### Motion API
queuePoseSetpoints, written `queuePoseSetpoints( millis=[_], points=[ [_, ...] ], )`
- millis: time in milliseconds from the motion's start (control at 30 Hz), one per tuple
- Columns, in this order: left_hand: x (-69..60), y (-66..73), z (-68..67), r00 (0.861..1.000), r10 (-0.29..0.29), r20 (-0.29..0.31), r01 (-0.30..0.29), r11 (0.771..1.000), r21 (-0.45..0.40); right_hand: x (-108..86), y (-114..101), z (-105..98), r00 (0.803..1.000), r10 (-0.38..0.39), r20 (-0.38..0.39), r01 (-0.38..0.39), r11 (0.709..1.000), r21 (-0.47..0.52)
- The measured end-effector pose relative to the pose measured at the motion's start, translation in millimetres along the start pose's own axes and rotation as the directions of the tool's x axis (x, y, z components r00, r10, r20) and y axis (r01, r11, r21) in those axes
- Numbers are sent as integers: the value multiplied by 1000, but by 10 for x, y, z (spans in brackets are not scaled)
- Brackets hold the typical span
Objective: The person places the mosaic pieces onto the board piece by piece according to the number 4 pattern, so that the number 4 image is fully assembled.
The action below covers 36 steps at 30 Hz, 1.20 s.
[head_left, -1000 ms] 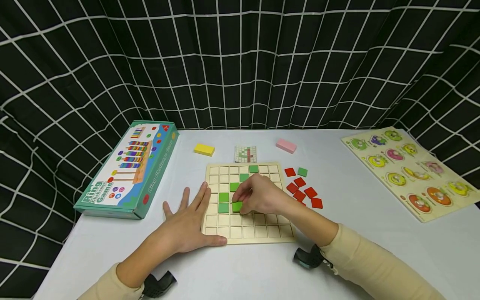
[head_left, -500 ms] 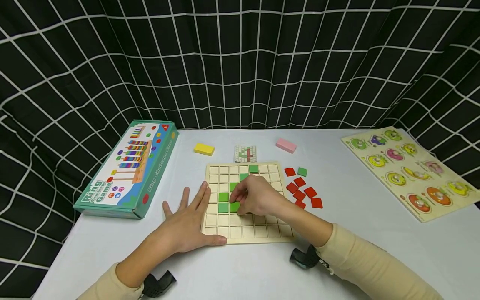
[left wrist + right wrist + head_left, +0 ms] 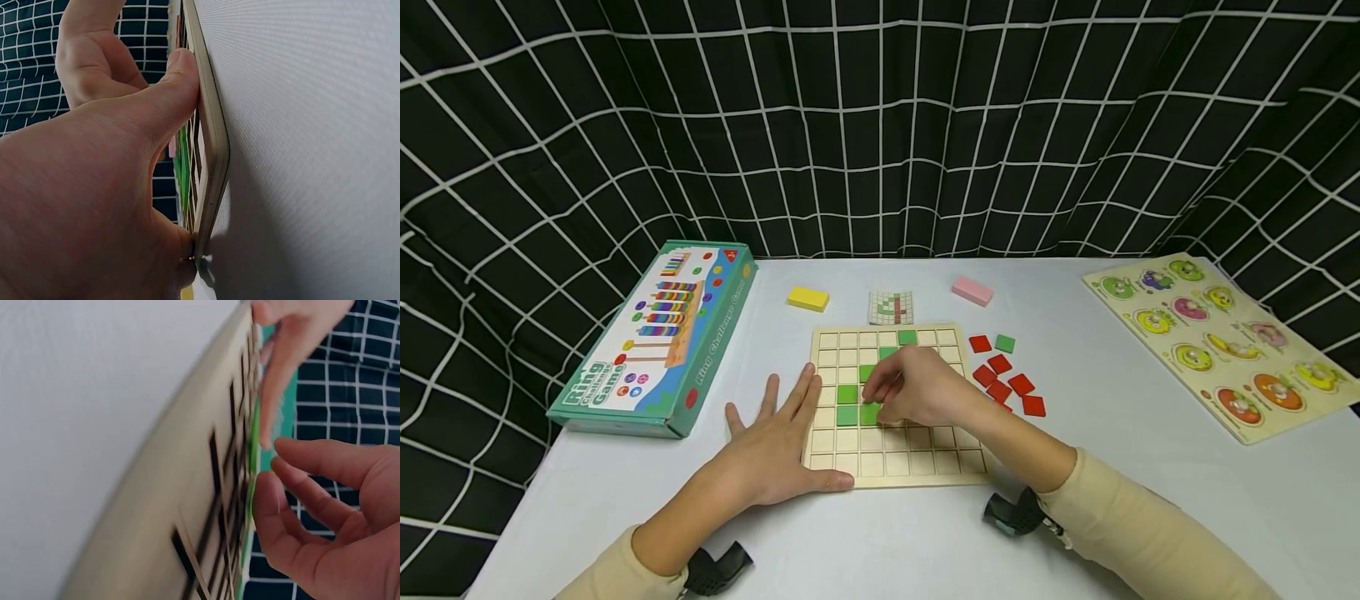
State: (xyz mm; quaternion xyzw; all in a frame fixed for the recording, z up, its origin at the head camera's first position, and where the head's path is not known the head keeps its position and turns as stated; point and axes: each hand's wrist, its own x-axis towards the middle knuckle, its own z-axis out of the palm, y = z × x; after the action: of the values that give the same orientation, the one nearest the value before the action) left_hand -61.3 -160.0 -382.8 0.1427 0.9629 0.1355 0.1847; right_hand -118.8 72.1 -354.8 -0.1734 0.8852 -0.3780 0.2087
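Observation:
My left hand (image 3: 771, 458) lies spread at the lower left of the wooden grid board (image 3: 895, 482), its thumb on the front edge (image 3: 213, 131) and fingertips at the left edge. Over the middle of the board is my right hand (image 3: 928, 390), its thumb beside a green tile (image 3: 869, 414) that lies in a cell. The right wrist view shows the right hand's (image 3: 337, 519) fingertips apart, the thumb close to the green tiles; contact is unclear. Other green tiles (image 3: 847, 394) form a diagonal, partly hidden by this hand.
Red tiles (image 3: 1021, 384) and one green tile (image 3: 1005, 343) lie right of the board. Behind it are a pattern card (image 3: 891, 308), a yellow block (image 3: 808, 299) and a pink block (image 3: 972, 291). A game box (image 3: 655, 342) stands left, a fruit puzzle board (image 3: 1217, 333) right.
The green tile under my right hand has shifted slightly left and now lies flat in its cell. The right hand moved a little left, then slightly back right. My left hand has not moved.

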Motion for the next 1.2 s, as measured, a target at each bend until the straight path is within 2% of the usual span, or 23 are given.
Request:
queuePoseSetpoints(
  millis=[167,367,667,800,1200],
  points=[
    [-4,3,-2,1000,-2,1,2,1000,-2,-69,75,-197,999,-45,-2,45,998,52],
    [5,2,-5,1000,-1,-4,1,1000,-4,-152,193,-474,996,-67,-53,69,996,50],
    [2,-7,12,1000,1,-9,-1,1000,-14,-179,408,-823,987,-23,-161,31,998,51],
    [6,-10,20,1000,3,-8,-3,1000,-13,-203,507,-945,979,26,-203,-12,997,70],
    [5,-7,9,1000,6,-8,-6,1000,-10,-180,874,-1181,956,157,-247,-135,985,107]
  ],
)
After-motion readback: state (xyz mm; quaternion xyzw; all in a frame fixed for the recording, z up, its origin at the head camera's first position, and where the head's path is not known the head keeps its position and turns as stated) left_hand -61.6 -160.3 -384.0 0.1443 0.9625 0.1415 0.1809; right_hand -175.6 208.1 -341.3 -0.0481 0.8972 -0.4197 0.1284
